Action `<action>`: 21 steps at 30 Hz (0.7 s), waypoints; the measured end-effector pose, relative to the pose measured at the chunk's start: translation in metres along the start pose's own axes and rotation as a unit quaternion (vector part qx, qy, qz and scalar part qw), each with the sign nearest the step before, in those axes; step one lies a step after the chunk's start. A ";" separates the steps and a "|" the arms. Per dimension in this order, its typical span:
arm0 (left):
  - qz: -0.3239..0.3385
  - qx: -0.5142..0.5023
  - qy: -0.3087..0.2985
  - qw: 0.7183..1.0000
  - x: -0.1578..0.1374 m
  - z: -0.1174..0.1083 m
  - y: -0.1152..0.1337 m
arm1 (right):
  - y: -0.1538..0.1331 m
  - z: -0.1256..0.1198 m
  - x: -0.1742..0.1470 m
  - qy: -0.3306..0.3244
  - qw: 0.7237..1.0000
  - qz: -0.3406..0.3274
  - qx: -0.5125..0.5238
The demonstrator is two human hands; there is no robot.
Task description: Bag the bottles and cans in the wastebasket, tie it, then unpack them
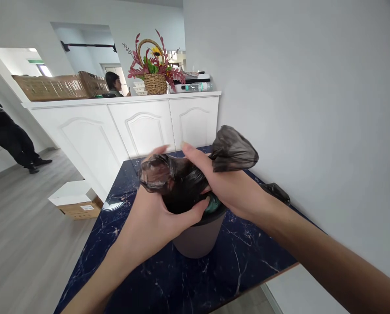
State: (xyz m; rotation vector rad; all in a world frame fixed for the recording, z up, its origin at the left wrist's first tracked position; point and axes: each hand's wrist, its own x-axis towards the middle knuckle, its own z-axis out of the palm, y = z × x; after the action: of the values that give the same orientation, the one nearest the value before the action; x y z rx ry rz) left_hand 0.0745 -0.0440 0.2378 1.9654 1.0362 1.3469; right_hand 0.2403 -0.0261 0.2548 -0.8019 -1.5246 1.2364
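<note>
The black bag (pixel 192 181) partly veils the left hand (pixel 157 214)'s widely parted fingers; the right hand (pixel 226 186) touches it, grip hidden.

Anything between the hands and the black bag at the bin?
Nothing visible. The left hand and right hand both touch the black bag directly, at the mouth of the bin. A green item shows near the rim by the left thumb, not between them.

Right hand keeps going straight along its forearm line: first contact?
Probably the black bag bunched against the right hand, then the left hand beyond; depth between them is unclear.
</note>
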 end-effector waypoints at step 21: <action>0.027 0.088 -0.132 0.987 0.016 -0.014 -0.011 | -0.034 -0.034 -0.010 -0.186 0.964 -0.047 -0.182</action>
State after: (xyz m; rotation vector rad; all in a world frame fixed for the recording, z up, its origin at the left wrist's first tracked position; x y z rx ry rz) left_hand 0.0613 -0.0241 0.2430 2.2442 1.0077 1.0154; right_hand 0.2783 -0.0339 0.2852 -0.7439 -2.1140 1.0913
